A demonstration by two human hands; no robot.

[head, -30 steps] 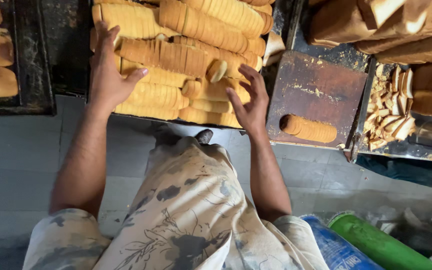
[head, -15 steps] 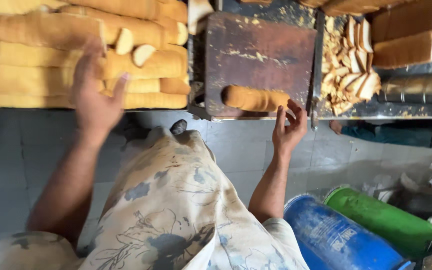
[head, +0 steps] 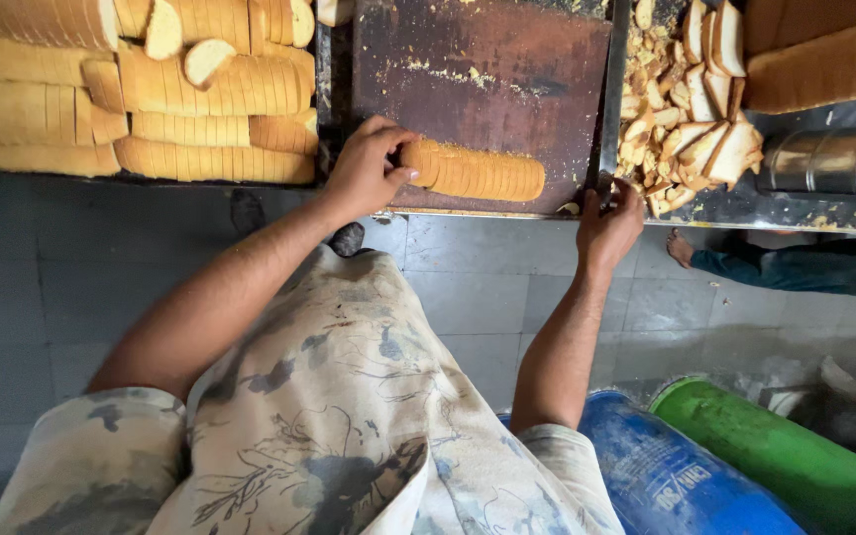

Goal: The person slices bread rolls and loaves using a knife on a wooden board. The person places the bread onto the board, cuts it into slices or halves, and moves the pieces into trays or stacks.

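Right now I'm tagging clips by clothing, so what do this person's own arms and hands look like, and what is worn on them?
Both arms are bare from the short sleeves down. The left hand and right hand wear no gloves, and no rings, watch or bands show. The short-sleeved shirt is pale beige with dark grey leaf-like prints and smudges, and its sleeves end above the elbows.

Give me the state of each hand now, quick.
Left hand: closed around the end of the sliced bread loaf.
Right hand: gripping the front edge of the metal table.

Sliced golden loaf (head: pixel 478 170) flat on rusty board (head: pixel 487 69).
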